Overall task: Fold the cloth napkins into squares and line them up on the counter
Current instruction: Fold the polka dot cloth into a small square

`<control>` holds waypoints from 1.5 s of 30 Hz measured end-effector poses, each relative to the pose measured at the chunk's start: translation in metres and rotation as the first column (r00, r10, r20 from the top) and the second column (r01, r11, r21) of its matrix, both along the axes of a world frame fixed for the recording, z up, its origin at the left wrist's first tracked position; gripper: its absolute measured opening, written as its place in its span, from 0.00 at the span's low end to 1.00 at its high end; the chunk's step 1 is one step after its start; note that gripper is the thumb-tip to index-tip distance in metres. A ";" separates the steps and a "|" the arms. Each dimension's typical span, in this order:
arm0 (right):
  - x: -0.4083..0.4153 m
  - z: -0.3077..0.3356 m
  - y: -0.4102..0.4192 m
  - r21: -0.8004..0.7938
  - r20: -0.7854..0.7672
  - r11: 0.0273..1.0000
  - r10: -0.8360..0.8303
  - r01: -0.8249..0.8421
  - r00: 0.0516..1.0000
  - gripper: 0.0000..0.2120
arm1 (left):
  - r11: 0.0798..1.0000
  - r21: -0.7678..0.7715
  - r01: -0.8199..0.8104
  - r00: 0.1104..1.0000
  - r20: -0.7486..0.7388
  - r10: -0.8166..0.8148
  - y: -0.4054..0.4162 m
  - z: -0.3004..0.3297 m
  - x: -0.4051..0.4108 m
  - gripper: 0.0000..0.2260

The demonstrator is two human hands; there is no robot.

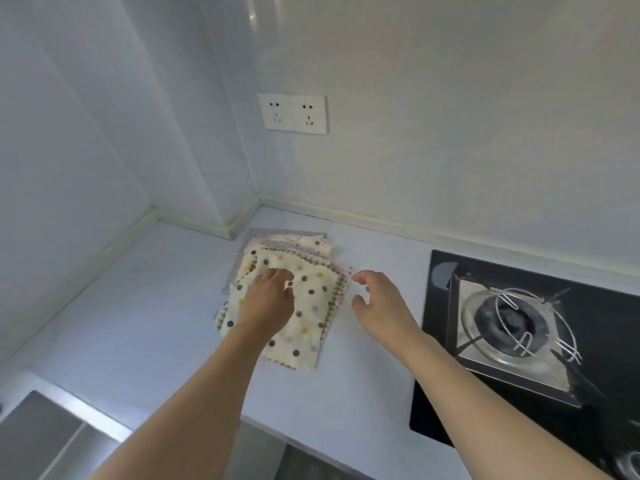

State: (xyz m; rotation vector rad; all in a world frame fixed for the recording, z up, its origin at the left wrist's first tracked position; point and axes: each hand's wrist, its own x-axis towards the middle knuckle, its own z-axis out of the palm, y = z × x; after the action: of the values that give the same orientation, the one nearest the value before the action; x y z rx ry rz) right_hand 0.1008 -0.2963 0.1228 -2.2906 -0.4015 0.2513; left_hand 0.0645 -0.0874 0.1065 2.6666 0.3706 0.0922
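Your counter (145, 323) carries a loose stack of napkins (294, 247) at its far middle, left of the stove (512, 327). The top polka-dot napkin (311, 306) looks light, soft and limp, so it will likely sag and drag its neighbours; take it by its corners. Your left hand (268, 299) rests on it with fingers curled into the fabric. Your right hand (379, 301) hovers just beside its right edge, fingers apart, holding nothing.

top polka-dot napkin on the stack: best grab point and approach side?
Pinch the top polka-dot napkin at its right zigzag edge, coming from the right, where the right hand hovers open. That edge sits exposed on the stack with bare counter beside it. The left hand rests on the cloth's left part, pinning it.
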 end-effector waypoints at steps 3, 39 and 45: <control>-0.004 -0.023 0.042 -0.026 -0.006 0.997 0.067 -0.067 0.998 0.12 | 0.996 -0.086 0.009 0.991 -0.132 -0.021 0.039 -0.018 -0.012 0.14; -0.059 -0.212 0.099 -0.008 0.448 0.989 0.133 -0.145 0.884 0.04 | 0.886 -0.319 0.336 0.928 0.271 -0.255 0.116 -0.172 -0.052 0.07; -0.055 -0.208 0.095 0.281 0.368 0.959 -0.125 0.018 0.921 0.08 | 0.894 -0.145 0.424 0.896 0.211 -0.391 0.112 -0.170 -0.042 0.09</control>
State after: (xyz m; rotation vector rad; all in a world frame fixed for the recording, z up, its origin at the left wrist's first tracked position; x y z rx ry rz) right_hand 0.0454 -0.2015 -0.0850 -2.0683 -0.5129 -0.2828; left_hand 0.0227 0.0241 -0.0632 2.4645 -0.2345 0.1528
